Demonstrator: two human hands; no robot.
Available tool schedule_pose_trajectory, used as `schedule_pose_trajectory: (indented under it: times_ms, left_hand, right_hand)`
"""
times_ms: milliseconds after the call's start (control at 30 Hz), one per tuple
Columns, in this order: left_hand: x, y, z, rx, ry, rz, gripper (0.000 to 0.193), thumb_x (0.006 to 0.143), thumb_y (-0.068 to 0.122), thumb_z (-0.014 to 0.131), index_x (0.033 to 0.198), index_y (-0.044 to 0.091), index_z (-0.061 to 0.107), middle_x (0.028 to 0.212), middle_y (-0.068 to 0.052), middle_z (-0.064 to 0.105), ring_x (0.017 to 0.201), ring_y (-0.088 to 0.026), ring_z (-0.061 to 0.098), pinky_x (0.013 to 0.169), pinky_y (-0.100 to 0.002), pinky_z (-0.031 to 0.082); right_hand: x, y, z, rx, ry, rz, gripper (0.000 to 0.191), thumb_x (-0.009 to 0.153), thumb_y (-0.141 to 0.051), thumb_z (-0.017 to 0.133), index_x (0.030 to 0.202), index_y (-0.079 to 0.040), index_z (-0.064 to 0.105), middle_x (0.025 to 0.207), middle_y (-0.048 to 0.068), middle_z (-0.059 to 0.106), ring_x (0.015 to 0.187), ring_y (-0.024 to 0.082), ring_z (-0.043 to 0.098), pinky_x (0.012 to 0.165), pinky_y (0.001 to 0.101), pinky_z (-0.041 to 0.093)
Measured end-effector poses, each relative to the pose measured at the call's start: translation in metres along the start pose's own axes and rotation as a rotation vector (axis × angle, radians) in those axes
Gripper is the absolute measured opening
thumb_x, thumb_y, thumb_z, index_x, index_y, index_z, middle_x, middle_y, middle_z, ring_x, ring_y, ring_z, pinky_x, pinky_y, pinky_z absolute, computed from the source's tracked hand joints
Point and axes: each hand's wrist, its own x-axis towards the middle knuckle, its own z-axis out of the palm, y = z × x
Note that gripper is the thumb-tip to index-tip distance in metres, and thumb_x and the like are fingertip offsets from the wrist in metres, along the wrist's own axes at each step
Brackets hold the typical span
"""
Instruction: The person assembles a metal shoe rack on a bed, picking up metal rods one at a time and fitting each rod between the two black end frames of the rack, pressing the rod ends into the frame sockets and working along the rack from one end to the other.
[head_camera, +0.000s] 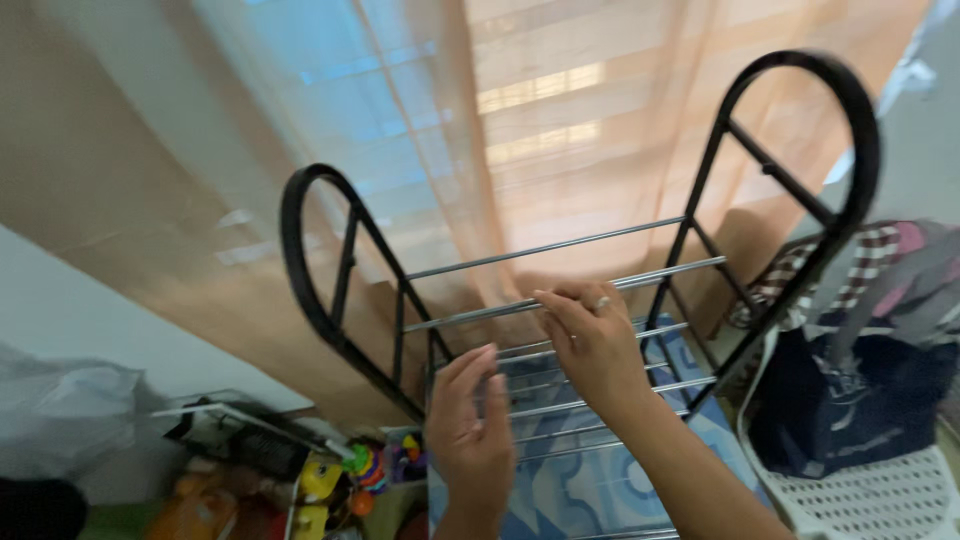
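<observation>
Black-framed rack (318, 290) stands on the blue patterned mat (590, 480), silver rods (545, 248) spanning its arched ends; its rods carry nothing.

Daylight glows through sheer peach curtains (560, 130) over a slatted window. A white perforated plastic chair (870, 495) stands at the right, bright toys (330, 480) clutter the floor left, beside a pale wall (60, 310).

A rack (560, 300) stands before a curtain (480, 130). Toys (340, 480) lie on the floor to its left. A chair (870, 490) with bags (860, 390) on it stands to its right.
</observation>
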Motion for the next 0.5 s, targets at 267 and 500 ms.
schedule_pose_trajectory:
  times_ms: [267,500]
  left_hand:
    - [0.013,0.013,0.11,-0.111,-0.182,0.062,0.026,0.09,-0.004,0.069,0.115,0.002,0.073,0.115,-0.013,0.073,0.108,-0.026,0.072,0.093,-0.034,0.058]
    - [0.015,0.006,0.181,-0.06,-0.258,0.183,0.019,0.09,0.001,0.073,0.108,0.005,0.075,0.109,-0.009,0.074,0.102,-0.029,0.069,0.092,-0.037,0.054]
  right_hand:
    - [-0.001,0.037,-0.082,-0.183,0.114,0.076,0.026,0.089,-0.004,0.073,0.114,-0.009,0.075,0.109,0.011,0.071,0.098,0.03,0.068,0.084,0.0389,0.056]
    - [-0.016,0.068,-0.141,-0.304,0.208,0.022,0.022,0.088,-0.006,0.077,0.11,-0.006,0.073,0.108,0.012,0.072,0.095,0.027,0.07,0.081,0.0357,0.057]
